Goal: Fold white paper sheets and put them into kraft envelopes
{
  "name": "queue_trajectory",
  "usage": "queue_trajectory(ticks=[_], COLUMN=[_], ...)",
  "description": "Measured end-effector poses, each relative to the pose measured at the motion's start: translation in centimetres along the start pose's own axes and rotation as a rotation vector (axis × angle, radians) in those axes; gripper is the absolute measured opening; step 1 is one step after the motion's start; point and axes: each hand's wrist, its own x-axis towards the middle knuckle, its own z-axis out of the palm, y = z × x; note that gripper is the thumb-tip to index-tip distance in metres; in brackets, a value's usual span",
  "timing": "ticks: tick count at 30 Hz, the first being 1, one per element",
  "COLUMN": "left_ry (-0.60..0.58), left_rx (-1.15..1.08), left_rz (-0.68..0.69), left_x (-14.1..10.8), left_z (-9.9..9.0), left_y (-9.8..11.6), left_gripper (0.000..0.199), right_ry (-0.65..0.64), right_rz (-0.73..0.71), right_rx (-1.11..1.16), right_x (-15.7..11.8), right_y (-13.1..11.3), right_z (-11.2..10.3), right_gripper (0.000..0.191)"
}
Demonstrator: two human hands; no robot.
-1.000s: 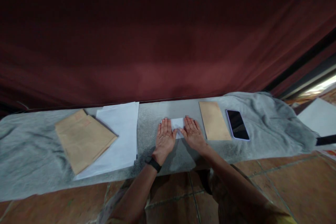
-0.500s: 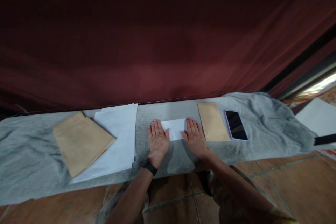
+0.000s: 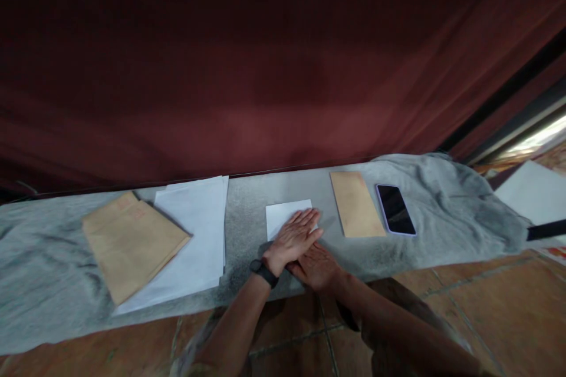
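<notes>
A small white sheet of folded-looking paper (image 3: 280,215) lies on the grey cloth in front of me. Flat across its right part rests my left hand (image 3: 294,235), fingers stretched out and pointing up and right; a dark band circles that wrist. My right hand (image 3: 319,266) is just below and to the right, partly covered by the left one, its visible fingers extended. The paper's lower right part is hidden under the hands. To their right lies a single brown envelope (image 3: 357,205).
A phone (image 3: 395,210) in a purple case lies right of the envelope. On the left, brown envelopes (image 3: 135,244) overlap a stack of white paper (image 3: 201,235). Grey cloth (image 3: 247,206) covers the narrow surface, a dark red curtain (image 3: 265,135) behind it. Tiled floor is below.
My left hand has slid right from the paper's left edge to its right part. My right hand has come down toward me, now partly under the left. The paper's left part is uncovered.
</notes>
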Motion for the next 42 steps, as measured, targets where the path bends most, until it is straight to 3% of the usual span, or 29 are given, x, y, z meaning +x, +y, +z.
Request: queue_trajectory(ticks=[9, 16, 23, 27, 32, 37, 42], left_ry=[0.070, 0.158, 0.206, 0.273, 0.374, 0.470, 0.487], left_rx=[0.101, 0.157, 0.183, 0.231, 0.270, 0.268, 0.290], left_rz=[-0.111, -0.281, -0.404, -0.445, -0.528, -0.600, -0.633], left_x=[1.0, 1.4, -0.1, -1.5, -2.6, -3.1, -3.7], left_z=[0.5, 1.2, 1.0, 1.7, 2.5, 2.6, 2.7], left_y=[-1.0, -1.7, -2.9, -3.4, -3.3, -2.5, -2.1], left_gripper=[0.062, 0.059, 0.061, 0.060, 0.060, 0.063, 0.065], right_ry=[-0.064, -0.101, -0.211, -0.153, -0.061, -0.082, -0.098], right_rz=[-0.001, -0.023, -0.054, 0.101, 0.252, 0.205, 0.141], right_rx=[-0.043, -0.053, 0.102, 0.177, 0.091, -0.099, -0.107], right_x=[0.3, 0.4, 1.4, 2.8, 3.7, 3.9, 5.1], right_y=[0.1, 0.1, 1.5, 3.0, 4.0, 4.1, 3.4], right_z=[-0.9, -1.5, -4.2, -5.4, -4.4, -2.7, -2.4], right_gripper=[0.054, 0.050, 0.047, 0.037, 0.044, 0.052, 0.049])
